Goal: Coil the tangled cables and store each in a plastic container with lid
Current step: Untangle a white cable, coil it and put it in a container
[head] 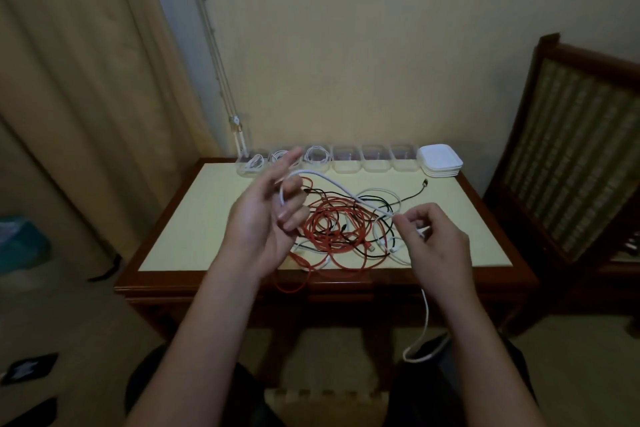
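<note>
Fingers (294, 216) of the left hand (256, 222) curl round a white cable (332, 181). The right hand (438, 243) pinches the same cable. Below them, red and black cables (332, 229) lie tangled on the surface (194, 218), in front of the containers (346, 163).

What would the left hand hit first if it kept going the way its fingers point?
The left hand would probably reach the containers at the far edge of the table first, about the second from left; depth is unclear.
</note>
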Available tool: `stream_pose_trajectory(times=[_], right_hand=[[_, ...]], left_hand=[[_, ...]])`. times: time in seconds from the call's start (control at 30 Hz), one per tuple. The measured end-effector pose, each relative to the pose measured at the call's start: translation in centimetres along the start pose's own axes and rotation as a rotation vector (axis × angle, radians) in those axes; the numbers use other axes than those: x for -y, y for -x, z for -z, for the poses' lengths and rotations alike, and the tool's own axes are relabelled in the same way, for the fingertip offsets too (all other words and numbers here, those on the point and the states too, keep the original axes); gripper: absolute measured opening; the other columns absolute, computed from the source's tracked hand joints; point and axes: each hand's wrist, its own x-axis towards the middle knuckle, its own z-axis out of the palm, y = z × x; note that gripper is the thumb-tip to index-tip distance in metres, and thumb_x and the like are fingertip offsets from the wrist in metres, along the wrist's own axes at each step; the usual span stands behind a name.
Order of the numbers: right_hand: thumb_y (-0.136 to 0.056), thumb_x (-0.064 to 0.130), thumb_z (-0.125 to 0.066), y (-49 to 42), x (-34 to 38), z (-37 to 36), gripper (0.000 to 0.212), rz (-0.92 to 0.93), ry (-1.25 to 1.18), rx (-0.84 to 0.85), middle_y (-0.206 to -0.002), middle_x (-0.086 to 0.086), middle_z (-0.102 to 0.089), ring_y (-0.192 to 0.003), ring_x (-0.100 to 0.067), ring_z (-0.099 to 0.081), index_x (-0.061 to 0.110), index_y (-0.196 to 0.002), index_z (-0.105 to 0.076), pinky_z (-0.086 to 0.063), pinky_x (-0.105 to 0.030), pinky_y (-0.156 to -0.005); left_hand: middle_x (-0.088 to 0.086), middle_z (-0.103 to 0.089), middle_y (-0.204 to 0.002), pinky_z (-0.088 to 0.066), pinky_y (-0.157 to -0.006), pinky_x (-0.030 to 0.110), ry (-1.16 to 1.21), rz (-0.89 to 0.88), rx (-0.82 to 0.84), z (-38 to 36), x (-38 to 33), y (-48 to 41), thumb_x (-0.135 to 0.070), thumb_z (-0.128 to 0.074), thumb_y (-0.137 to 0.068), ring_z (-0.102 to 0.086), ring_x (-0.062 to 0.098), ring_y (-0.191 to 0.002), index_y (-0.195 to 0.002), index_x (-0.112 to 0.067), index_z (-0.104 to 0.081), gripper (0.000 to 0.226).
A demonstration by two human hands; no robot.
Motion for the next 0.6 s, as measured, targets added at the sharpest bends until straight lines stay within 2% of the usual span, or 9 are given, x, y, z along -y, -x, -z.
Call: stream_pose_trajectory(times=[0.07, 0.13, 0.23, 0.33, 0.43, 0.5, 0.6], right_hand=[[-0.092, 0.031, -0.072, 0.4, -0.4, 0.2, 0.013, -0.051, -0.010, 0.017, -0.083, 0.008, -0.064, -0.071, -0.002, -0.055, 0.023, -0.086, -0.064, -0.039, -0.017, -0.059], [-0.092, 0.030, -0.073, 0.8, -1.1, 0.4, 0.013, -0.080, -0.013, 0.028, -0.081, 0.008, -0.064, -0.069, 0.002, -0.055, 0.022, -0.085, -0.065, -0.039, -0.015, -0.059], [-0.092, 0.029, -0.072, 1.5, -1.7, 0.4, 0.014, -0.072, 0.024, 0.076, -0.078, 0.008, -0.067, -0.069, -0.004, -0.060, 0.025, -0.080, -0.066, -0.043, -0.024, -0.061], [-0.095, 0.026, -0.069, 2.1, -1.2, 0.0, 0.021, 0.033, 0.127, 0.179, -0.073, 0.009, -0.066, -0.068, -0.008, -0.059, 0.027, -0.075, -0.063, -0.044, -0.028, -0.062], [-0.100, 0.027, -0.060, 2.3, 0.3, -0.5, 0.022, 0.250, 0.234, 0.254, -0.074, 0.011, -0.063, -0.070, -0.008, -0.055, 0.022, -0.079, -0.063, -0.040, -0.027, -0.064], [-0.098, 0.030, -0.056, 2.3, 1.7, -0.5, 0.022, 0.368, 0.241, 0.256, -0.075, 0.014, -0.059, -0.073, -0.007, -0.053, 0.021, -0.081, -0.064, -0.036, -0.024, -0.067], [-0.098, 0.028, -0.054, 2.1, 4.0, -0.2, 0.025, 0.457, 0.196, 0.199, -0.072, 0.012, -0.055, -0.069, -0.006, -0.048, 0.016, -0.078, -0.063, -0.034, -0.018, -0.064]], left_hand=[[-0.003, -0.051, -0.072, -0.025, -0.041, 0.018, 0.223, 0.020, -0.033, 0.4, -0.5, 0.1, -0.016, -0.044, -0.097, -0.029, 0.006, -0.046, -0.136, -0.006, -0.054, 0.042], [-0.001, -0.057, -0.079, -0.031, -0.045, 0.018, 0.328, -0.011, -0.079, 0.8, -0.9, 0.1, -0.013, -0.044, -0.097, -0.035, 0.007, -0.052, -0.141, -0.006, -0.051, 0.045], [0.001, -0.065, -0.084, -0.043, -0.051, 0.017, 0.273, -0.101, -0.149, 1.3, -0.9, -0.2, -0.012, -0.045, -0.104, -0.050, 0.006, -0.057, -0.147, -0.006, -0.044, 0.043], [0.003, -0.074, -0.089, -0.053, -0.064, 0.020, -0.117, -0.215, -0.233, 0.9, 0.3, 0.1, -0.015, -0.049, -0.103, -0.067, 0.009, -0.073, -0.145, -0.011, -0.045, 0.042], [0.004, -0.076, -0.092, -0.056, -0.074, 0.024, -0.584, -0.321, -0.225, 0.1, 1.9, 0.9, -0.016, -0.051, -0.103, -0.073, 0.016, -0.084, -0.139, -0.021, -0.049, 0.035], [0.005, -0.076, -0.091, -0.056, -0.074, 0.024, -0.778, -0.370, -0.148, 0.1, 2.6, 1.2, -0.014, -0.049, -0.104, -0.074, 0.017, -0.084, -0.134, -0.025, -0.051, 0.032], [-0.001, -0.074, -0.090, -0.053, -0.064, 0.025, -0.990, -0.282, -0.003, 0.2, 3.1, 1.5, -0.019, -0.048, -0.105, -0.069, 0.015, -0.070, -0.139, -0.026, -0.051, 0.035]])
